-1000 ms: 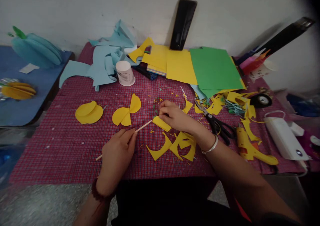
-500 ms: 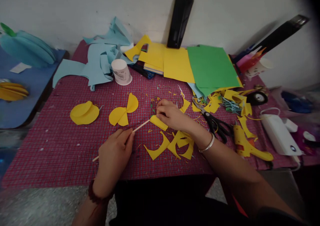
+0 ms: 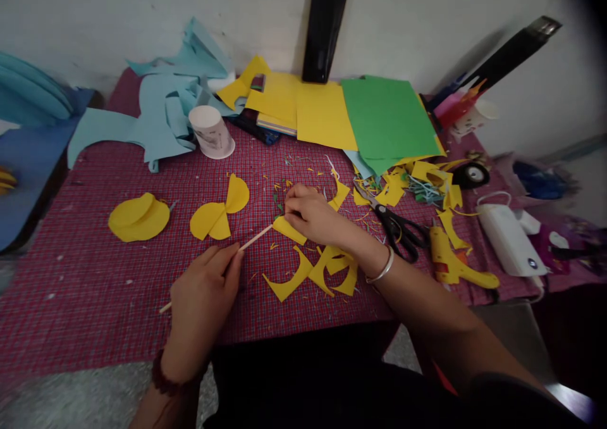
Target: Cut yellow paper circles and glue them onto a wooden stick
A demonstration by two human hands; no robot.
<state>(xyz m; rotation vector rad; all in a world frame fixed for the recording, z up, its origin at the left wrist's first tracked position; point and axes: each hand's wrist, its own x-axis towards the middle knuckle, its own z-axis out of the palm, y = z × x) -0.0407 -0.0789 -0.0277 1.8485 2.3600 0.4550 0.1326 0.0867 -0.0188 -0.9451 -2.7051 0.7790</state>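
Note:
My left hand (image 3: 202, 296) is closed around a thin wooden stick (image 3: 256, 237) that lies slanted over the red checked cloth (image 3: 95, 277). The stick's far end runs under a folded yellow paper piece (image 3: 288, 230), which my right hand (image 3: 310, 214) pinches against the cloth with curled fingers. A silver bangle sits on my right wrist. Yellow paper offcuts (image 3: 315, 274) lie just below my right hand. Two folded yellow circle pieces (image 3: 219, 212) and a stack of yellow circles (image 3: 138, 217) lie to the left.
Black scissors (image 3: 396, 223) and a yellow glue gun (image 3: 450, 264) lie right of my right arm. A white paper cup (image 3: 211, 131) stands behind. Yellow and green sheets (image 3: 389, 116), pale blue scraps (image 3: 156, 119), a black phone (image 3: 325, 27) against the wall, tape (image 3: 469, 174).
Both hands keep the same hold on the stick and yellow piece. The view has swung to the right, so everything on the table has shifted leftward in the picture.

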